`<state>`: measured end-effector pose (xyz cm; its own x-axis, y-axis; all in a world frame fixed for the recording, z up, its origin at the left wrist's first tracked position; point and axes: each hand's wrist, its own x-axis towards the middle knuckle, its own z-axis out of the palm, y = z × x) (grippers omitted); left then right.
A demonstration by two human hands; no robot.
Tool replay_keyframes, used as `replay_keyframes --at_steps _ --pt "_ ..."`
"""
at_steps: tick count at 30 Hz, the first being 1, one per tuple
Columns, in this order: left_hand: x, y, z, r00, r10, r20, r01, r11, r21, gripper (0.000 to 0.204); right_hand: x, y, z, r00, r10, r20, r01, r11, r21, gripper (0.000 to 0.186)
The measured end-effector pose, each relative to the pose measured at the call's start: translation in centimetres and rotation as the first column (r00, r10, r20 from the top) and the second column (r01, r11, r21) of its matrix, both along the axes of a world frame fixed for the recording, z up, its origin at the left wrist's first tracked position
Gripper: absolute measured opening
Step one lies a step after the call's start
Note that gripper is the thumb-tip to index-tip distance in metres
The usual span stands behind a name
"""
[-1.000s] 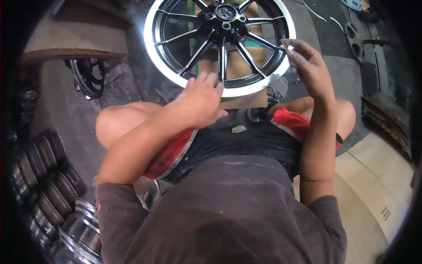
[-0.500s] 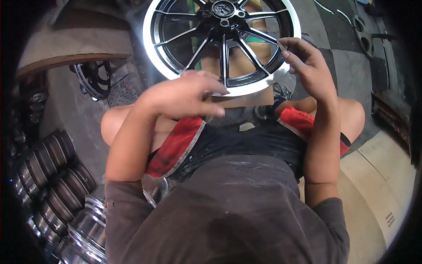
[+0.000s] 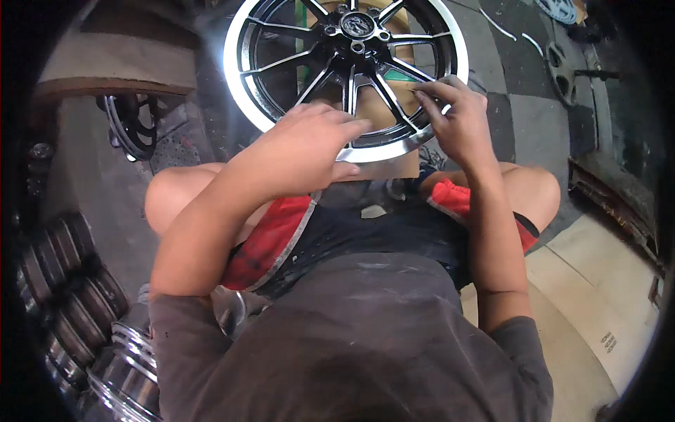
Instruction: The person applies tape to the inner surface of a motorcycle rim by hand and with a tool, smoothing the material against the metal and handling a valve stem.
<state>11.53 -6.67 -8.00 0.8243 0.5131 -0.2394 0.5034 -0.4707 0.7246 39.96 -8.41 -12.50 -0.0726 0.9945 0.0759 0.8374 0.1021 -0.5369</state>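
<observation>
A black alloy wheel rim (image 3: 403, 146) with bright machined spoke faces and a silver outer lip lies in front of me. At its near left edge, my left hand (image 3: 309, 144) spans the lip, fingers on top and thumb at the outer side. My right hand (image 3: 460, 116) reaches over the right side of the lip, its thumb and fingertips pinched together above a spoke. Whatever sits in that pinch, if anything, is too small to make out. Beneath the rim, brown cardboard (image 3: 406, 167) shows through the spokes.
Several stacked wheel rims (image 3: 67, 271) stand at the lower left, with shiny ones (image 3: 123, 366) nearer. Another dark wheel (image 3: 133, 126) rests below a board-like surface (image 3: 116, 67) on the left. Cardboard (image 3: 583, 288) covers the floor at right. A grey wheel (image 3: 560, 74) lies far right.
My right hand has moved inward from the lip to above the spokes. My left hand has come up closer against the rim's near left edge. The whole view has shifted slightly.
</observation>
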Motion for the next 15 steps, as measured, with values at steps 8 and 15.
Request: replay_keyframes --at_steps 8,15 --pt "0.7 -1.5 -2.5 0.912 -0.225 -0.344 0.294 0.942 0.163 0.062 -2.4 4.5 -1.8 0.931 0.038 0.364 -0.183 0.91 0.372 0.005" --pt "0.0 -1.9 -0.9 0.904 -0.229 -0.36 0.301 0.941 0.157 0.058 -3.7 5.5 -3.9 0.944 0.003 0.331 -0.155 0.888 0.433 0.011"
